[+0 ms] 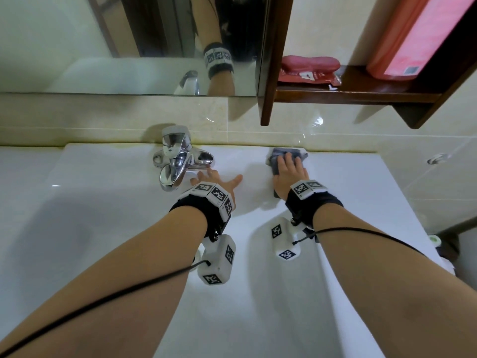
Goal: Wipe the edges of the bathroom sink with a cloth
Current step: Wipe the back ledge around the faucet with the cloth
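The white bathroom sink (pixel 108 166) fills the lower view, its back rim running along the tiled wall. A grey cloth (pixel 280 155) lies on the back right part of that rim, close to the wall. My right hand (pixel 290 174) lies flat on the cloth with its fingers stretched forward, pressing it onto the rim. My left hand (pixel 216 180) rests with spread fingers on the rim just right of the chrome faucet (pixel 175 158). Both wrists wear black bands with marker tags.
A dark wooden shelf (pixel 348 94) hangs above the right rim, holding a red packet (pixel 308 69) and a pink bottle (pixel 418 37). A mirror (pixel 116 42) covers the wall above the faucet. Beige tiles back the sink. The floor drops away at the right.
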`<control>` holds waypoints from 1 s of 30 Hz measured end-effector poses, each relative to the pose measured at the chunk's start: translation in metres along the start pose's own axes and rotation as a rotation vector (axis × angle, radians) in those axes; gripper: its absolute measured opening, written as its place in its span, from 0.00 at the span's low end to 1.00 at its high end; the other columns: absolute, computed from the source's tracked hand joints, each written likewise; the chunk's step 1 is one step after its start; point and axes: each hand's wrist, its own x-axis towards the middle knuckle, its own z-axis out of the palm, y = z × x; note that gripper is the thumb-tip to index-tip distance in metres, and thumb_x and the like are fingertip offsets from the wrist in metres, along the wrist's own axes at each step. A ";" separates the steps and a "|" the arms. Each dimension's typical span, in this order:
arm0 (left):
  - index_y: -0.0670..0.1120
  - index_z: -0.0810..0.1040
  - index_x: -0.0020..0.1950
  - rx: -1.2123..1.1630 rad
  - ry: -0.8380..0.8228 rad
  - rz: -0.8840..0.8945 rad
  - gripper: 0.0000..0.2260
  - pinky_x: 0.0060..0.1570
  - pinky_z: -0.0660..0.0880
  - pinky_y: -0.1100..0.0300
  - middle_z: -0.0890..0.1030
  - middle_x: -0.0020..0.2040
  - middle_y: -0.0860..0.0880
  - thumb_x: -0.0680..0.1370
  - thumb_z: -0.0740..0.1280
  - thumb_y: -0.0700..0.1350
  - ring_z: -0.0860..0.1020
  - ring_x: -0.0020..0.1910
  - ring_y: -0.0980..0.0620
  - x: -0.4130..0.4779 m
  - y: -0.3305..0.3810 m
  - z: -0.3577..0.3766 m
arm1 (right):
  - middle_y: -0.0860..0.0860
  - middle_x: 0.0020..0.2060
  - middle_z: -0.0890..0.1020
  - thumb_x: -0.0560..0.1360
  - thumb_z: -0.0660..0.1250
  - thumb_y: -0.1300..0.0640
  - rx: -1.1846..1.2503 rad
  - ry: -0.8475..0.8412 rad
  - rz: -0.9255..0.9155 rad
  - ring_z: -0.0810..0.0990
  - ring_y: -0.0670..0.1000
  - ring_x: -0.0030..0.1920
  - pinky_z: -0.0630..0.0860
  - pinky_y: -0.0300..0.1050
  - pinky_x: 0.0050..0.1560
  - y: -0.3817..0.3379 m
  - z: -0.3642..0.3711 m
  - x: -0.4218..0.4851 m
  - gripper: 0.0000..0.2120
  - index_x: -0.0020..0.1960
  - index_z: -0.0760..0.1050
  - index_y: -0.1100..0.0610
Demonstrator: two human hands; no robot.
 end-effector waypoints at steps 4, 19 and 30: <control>0.66 0.43 0.74 -0.025 -0.016 0.001 0.36 0.68 0.58 0.38 0.48 0.75 0.37 0.74 0.62 0.52 0.52 0.71 0.29 0.009 0.001 -0.001 | 0.51 0.76 0.50 0.76 0.54 0.57 -0.022 0.015 -0.117 0.48 0.54 0.75 0.51 0.52 0.73 -0.024 0.009 -0.002 0.29 0.74 0.50 0.55; 0.63 0.46 0.76 -0.094 0.022 -0.019 0.32 0.69 0.60 0.39 0.50 0.75 0.36 0.76 0.59 0.52 0.55 0.70 0.29 0.013 0.002 0.000 | 0.51 0.76 0.46 0.75 0.56 0.58 0.011 -0.022 0.085 0.43 0.57 0.76 0.46 0.52 0.74 0.012 -0.004 0.022 0.32 0.75 0.46 0.54; 0.59 0.50 0.77 -0.184 0.044 -0.070 0.30 0.69 0.60 0.41 0.51 0.75 0.38 0.77 0.59 0.53 0.55 0.72 0.32 0.015 0.005 0.002 | 0.52 0.76 0.51 0.75 0.56 0.57 0.022 0.025 -0.006 0.48 0.56 0.75 0.51 0.52 0.73 0.013 -0.003 0.019 0.30 0.75 0.50 0.55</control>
